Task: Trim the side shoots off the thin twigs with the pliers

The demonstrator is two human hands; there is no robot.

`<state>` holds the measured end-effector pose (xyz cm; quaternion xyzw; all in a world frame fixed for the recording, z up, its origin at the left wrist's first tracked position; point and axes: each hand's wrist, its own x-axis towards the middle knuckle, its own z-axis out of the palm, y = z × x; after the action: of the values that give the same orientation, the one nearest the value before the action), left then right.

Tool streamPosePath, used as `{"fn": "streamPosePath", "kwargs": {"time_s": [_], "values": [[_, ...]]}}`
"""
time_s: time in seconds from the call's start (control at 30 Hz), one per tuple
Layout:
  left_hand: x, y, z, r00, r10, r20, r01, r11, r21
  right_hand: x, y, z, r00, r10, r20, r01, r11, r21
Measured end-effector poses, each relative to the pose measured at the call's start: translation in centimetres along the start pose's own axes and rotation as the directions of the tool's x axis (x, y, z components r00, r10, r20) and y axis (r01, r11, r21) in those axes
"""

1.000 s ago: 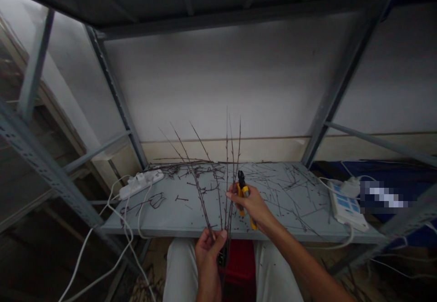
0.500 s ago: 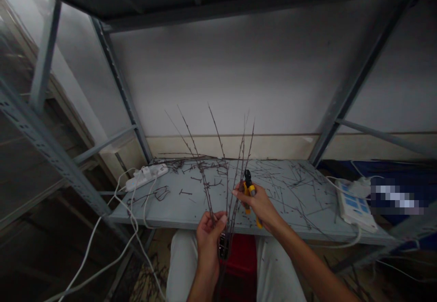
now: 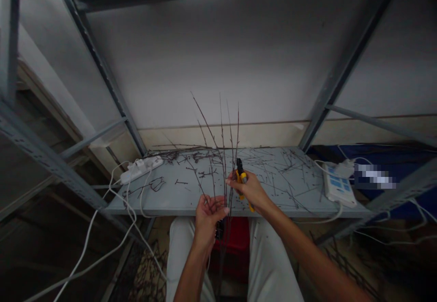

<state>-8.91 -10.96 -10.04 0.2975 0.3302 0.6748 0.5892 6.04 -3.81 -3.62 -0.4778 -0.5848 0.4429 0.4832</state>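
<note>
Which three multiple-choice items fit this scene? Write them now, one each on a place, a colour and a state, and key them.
1. Where does the white plastic power strip lie?
A. On the floor
B. On the grey steel shelf
C. On the person's lap

2. What colour are the handles of the black-nosed hand cutters in the right hand?
A. Blue
B. Red
C. Yellow

3. How do the thin dark twigs by the left hand stand?
A. Upright, tips pointing up
B. Flat on the shelf
C. Coiled in a loop

Key:
1. B, the strip rests at the shelf's left side.
2. C, yellow shows around the right hand's grip.
3. A, the twigs rise between the hands, above the shelf.
</note>
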Motion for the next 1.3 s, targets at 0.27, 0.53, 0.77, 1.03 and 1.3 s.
{"fn": "streamPosePath", "kwargs": {"time_s": [0.27, 0.53, 0.77, 1.03, 1.3], "values": [[0.2, 0.3, -0.2, 0.998, 0.042, -0.044, -0.041, 0.999, 0.034, -0.2, 0.3, 0.4, 1.0, -0.009, 0.022, 0.01, 0.999, -0.037], [1.6, 1.6, 1.2, 0.999, 0.041, -0.027, -0.04, 0.999, 0.03, -0.4, -0.2, 0.7, 0.999, -0.05, 0.018, 0.051, 0.994, -0.1], [2.1, 1.7, 1.3, 0.994, 0.033, -0.1, -0.027, 0.998, 0.059, -0.8, 0.4, -0.8, 0.974, -0.226, 0.027, 0.214, 0.868, -0.449], [1.8, 1.4, 1.7, 0.988, 0.09, -0.124, -0.07, 0.986, 0.154, -1.8, -0.6, -2.7, 0.842, -0.344, 0.415, 0.478, 0.12, -0.87], [1.2, 1.9, 2.2, 0.983, 0.128, -0.133, -0.109, 0.983, 0.145, -1.1, -0.6, -2.1, 0.794, -0.326, 0.513, 0.524, -0.06, -0.849]]}}
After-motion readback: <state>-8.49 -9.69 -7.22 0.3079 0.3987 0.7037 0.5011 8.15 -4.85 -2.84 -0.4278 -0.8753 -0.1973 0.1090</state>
